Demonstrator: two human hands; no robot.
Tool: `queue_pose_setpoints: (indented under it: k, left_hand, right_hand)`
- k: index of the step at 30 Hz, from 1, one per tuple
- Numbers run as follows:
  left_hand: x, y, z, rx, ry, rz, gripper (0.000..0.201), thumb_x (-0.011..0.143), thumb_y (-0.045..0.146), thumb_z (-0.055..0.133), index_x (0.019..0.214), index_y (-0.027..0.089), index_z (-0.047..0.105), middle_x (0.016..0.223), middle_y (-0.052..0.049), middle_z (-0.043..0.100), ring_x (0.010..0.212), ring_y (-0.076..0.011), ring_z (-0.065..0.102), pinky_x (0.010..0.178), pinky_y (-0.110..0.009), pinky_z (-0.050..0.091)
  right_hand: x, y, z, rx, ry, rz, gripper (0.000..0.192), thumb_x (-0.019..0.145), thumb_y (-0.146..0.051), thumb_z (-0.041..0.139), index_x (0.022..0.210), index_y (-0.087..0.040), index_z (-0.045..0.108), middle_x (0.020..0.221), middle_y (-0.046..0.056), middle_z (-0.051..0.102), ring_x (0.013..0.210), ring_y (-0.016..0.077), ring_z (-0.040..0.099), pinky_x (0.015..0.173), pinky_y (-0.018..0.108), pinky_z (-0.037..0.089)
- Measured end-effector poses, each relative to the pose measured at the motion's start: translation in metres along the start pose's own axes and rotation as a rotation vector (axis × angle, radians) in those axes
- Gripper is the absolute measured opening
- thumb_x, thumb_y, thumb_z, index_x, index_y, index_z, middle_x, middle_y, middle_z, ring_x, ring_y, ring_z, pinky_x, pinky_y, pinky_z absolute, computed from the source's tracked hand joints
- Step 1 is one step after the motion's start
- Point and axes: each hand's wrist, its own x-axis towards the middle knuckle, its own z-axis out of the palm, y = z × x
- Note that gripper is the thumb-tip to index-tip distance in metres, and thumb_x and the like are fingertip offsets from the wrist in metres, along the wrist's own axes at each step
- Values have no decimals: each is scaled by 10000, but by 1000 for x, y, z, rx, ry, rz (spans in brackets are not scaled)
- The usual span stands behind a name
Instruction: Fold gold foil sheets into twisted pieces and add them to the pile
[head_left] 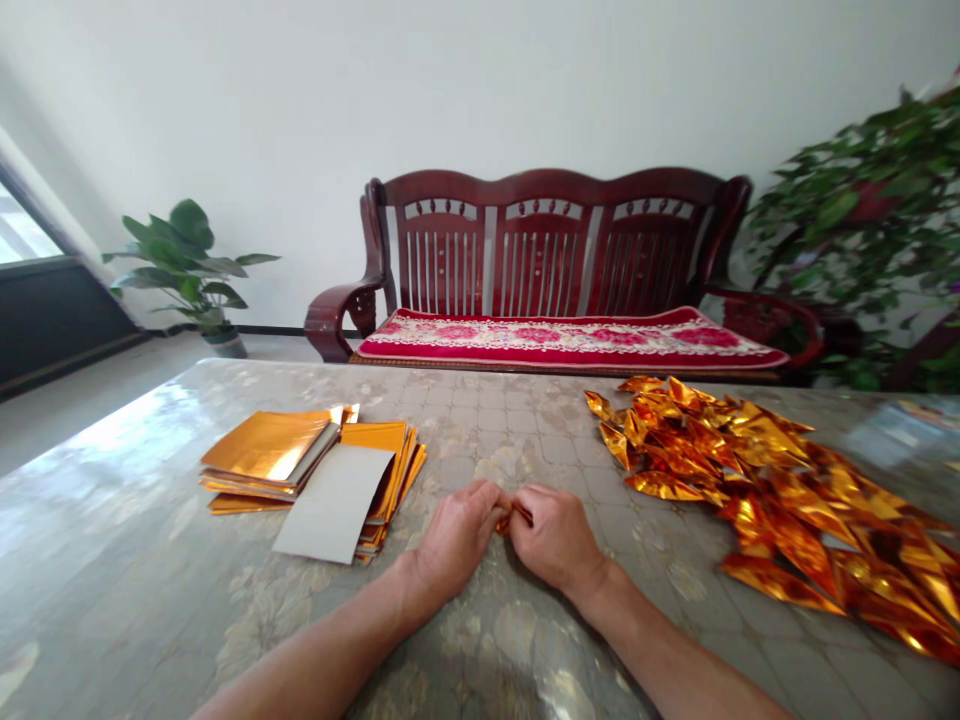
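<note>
Gold foil, a small folded piece (514,517), sits pinched between the fingertips of both hands at the near middle of the surface (487,640); the left hand (457,537) and right hand (555,537) meet knuckle to knuckle, each grip pressed together on the piece, most of which is hidden by the fingers. Left of the hands lies a stack of flat gold sheets (270,450) with one pale sheet (335,503) turned blank side up. Right and farther off spreads a heap of folded gold pieces (780,490). Beyond the surface stands a dark red wooden bench (555,250) with a red cushion, potted plants on either side
</note>
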Motion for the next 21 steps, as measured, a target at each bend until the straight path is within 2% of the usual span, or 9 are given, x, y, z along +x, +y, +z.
queue_pose_setpoints:
  k: [8, 11, 14, 18, 21]
  left_hand:
    - [0, 5, -4, -16, -7, -30, 164, 940, 179, 490, 838, 216, 612, 816, 11, 658, 762, -129, 611, 725, -215, 435]
    - [2, 7, -7, -46, -2, -72, 128, 933, 171, 501, 986, 229, 603, 895, 4, 695, 839, -146, 647, 762, -228, 466]
    - [3, 8, -10, -45, 2, -103, 263, 915, 123, 498, 1155, 216, 552, 1001, -28, 716, 936, -167, 668, 811, -249, 491]
    - [5, 9, -15, -15, -52, -64, 252, 935, 132, 462, 1129, 209, 604, 1072, -51, 723, 1002, -178, 672, 886, -271, 500]
    - [5, 9, -19, 13, -76, -30, 293, 961, 184, 431, 1198, 201, 603, 1122, -67, 717, 1057, -192, 662, 939, -300, 499]
  right_hand:
    - [1, -2, 0, 62, 23, -10, 228, 780, -86, 503, 597, -195, 582, 607, -5, 595, 588, 118, 532, 594, 240, 321]
    - [3, 1, -2, 32, 1, 7, 225, 807, -99, 513, 634, -198, 616, 640, -4, 620, 610, 119, 556, 602, 234, 335]
    - [5, 4, -5, -9, -7, 28, 238, 854, -124, 509, 676, -205, 645, 684, 1, 643, 650, 121, 585, 617, 227, 348]
    - [3, 5, -7, -66, -26, 14, 237, 898, -148, 504, 756, -211, 682, 733, 12, 655, 699, 128, 612, 639, 226, 357]
    - [2, 6, -7, -117, -30, -9, 248, 924, -168, 491, 781, -205, 691, 743, 21, 654, 702, 133, 614, 641, 232, 357]
